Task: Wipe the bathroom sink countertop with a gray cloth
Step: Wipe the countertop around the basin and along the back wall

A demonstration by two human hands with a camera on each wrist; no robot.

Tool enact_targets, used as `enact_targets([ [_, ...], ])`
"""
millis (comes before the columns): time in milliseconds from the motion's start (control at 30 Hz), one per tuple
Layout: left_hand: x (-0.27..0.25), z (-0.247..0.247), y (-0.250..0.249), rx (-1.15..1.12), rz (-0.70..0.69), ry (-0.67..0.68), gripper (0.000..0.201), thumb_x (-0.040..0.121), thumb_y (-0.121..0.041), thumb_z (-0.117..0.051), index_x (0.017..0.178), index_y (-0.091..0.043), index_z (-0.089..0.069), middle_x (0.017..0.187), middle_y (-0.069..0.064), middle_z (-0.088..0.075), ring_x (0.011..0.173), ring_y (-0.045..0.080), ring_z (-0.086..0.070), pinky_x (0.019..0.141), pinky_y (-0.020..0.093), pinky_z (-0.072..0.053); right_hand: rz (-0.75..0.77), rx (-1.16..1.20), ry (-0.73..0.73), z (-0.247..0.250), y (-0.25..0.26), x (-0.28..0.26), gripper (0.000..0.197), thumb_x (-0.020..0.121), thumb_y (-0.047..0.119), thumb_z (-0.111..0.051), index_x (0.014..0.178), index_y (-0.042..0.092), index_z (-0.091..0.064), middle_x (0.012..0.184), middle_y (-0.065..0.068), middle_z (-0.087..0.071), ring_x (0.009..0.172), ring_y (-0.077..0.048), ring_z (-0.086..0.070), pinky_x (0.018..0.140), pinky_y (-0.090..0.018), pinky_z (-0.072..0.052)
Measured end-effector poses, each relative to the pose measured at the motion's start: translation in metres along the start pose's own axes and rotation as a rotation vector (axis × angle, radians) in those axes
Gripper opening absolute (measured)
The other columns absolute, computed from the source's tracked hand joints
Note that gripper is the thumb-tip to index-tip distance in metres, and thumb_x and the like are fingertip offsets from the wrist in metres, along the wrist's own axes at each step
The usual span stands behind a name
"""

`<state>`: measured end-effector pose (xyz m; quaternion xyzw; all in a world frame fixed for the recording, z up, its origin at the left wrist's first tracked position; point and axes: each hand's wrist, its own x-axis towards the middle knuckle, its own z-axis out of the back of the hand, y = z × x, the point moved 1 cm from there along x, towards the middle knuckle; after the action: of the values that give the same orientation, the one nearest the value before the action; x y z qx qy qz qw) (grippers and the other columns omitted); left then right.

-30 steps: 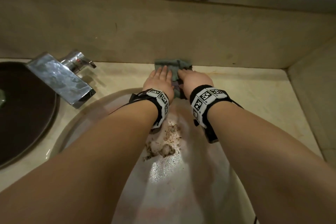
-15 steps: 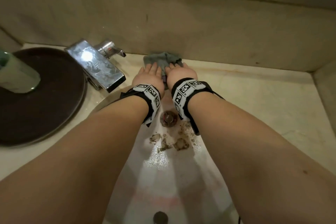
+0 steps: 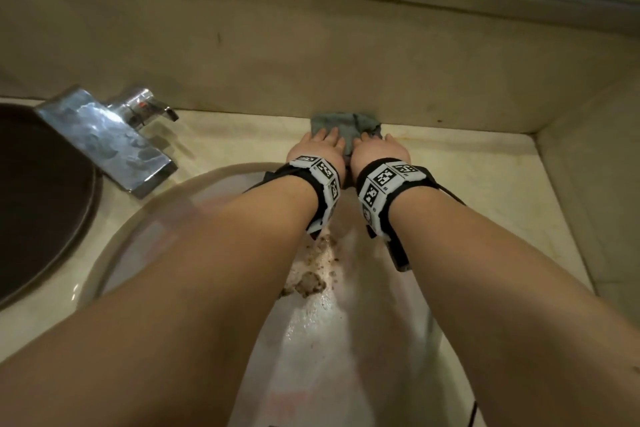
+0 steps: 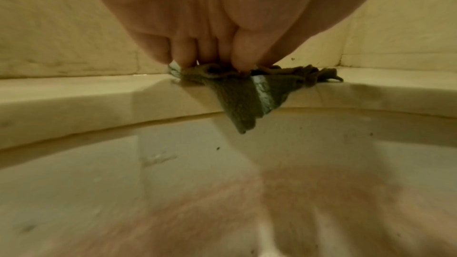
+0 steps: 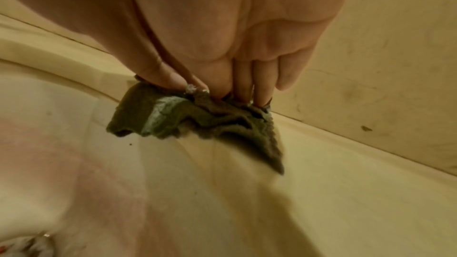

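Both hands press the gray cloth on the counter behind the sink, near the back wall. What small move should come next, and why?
Probably slide the gray cloth sideways to the right along the countertop. Both the left hand and the right hand press it flat against the back wall, so it cannot go further back, and a bare strip lies to the right.

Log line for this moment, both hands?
left hand: pressing cloth | right hand: pressing cloth | cloth: on countertop behind basin, at wall

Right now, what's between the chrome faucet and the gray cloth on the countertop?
Bare countertop: in the head view only the cream stone countertop lies between the chrome square-spouted faucet and the crumpled gray cloth. Nothing stands there.
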<state>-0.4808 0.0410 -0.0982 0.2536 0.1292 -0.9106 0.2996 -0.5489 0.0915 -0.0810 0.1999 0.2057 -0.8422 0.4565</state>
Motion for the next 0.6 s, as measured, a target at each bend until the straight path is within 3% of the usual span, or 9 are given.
enact_targets([
  [100,0.003,0.003,-0.009,0.022,-0.020,-0.012,0.071,0.096,-0.027,-0.041,0.152,-0.011,0.000,0.160,0.006,0.007,0.148,0.024,0.000,0.119,0.037,-0.003,-0.022,0.023,0.033,-0.002,-0.011,0.005,0.056,0.096,0.020,-0.036,0.149,0.011,-0.022,0.158,-0.007,-0.020,0.146,-0.022,-0.021,0.119,-0.035,-0.011],
  [333,-0.005,-0.006,0.001,0.016,-0.031,-0.102,0.062,0.099,-0.022,-0.031,0.152,-0.010,-0.002,0.161,0.007,0.004,0.149,0.023,-0.001,0.120,0.035,-0.001,0.034,-0.003,0.058,-0.007,-0.007,0.009,0.066,0.096,0.015,-0.041,0.152,0.011,-0.007,0.161,-0.006,-0.006,0.148,-0.022,-0.011,0.119,-0.035,-0.008],
  [500,-0.018,-0.009,0.027,0.000,0.091,-0.121,0.060,0.099,-0.023,-0.027,0.152,-0.010,-0.002,0.160,0.007,0.005,0.149,0.021,0.000,0.121,0.034,-0.001,0.120,0.038,0.025,0.003,0.027,0.011,0.056,0.102,0.027,-0.027,0.152,0.012,-0.008,0.161,-0.005,-0.007,0.148,-0.023,-0.010,0.119,-0.034,-0.006],
  [600,-0.027,-0.015,0.058,0.006,0.189,-0.132,0.057,0.101,-0.025,-0.023,0.152,-0.011,-0.002,0.161,0.005,0.004,0.149,0.020,-0.001,0.121,0.033,-0.002,0.227,0.030,-0.034,0.007,0.058,0.012,0.055,0.101,0.026,-0.028,0.152,0.012,-0.013,0.160,-0.005,-0.014,0.147,-0.023,-0.015,0.119,-0.033,-0.008],
])
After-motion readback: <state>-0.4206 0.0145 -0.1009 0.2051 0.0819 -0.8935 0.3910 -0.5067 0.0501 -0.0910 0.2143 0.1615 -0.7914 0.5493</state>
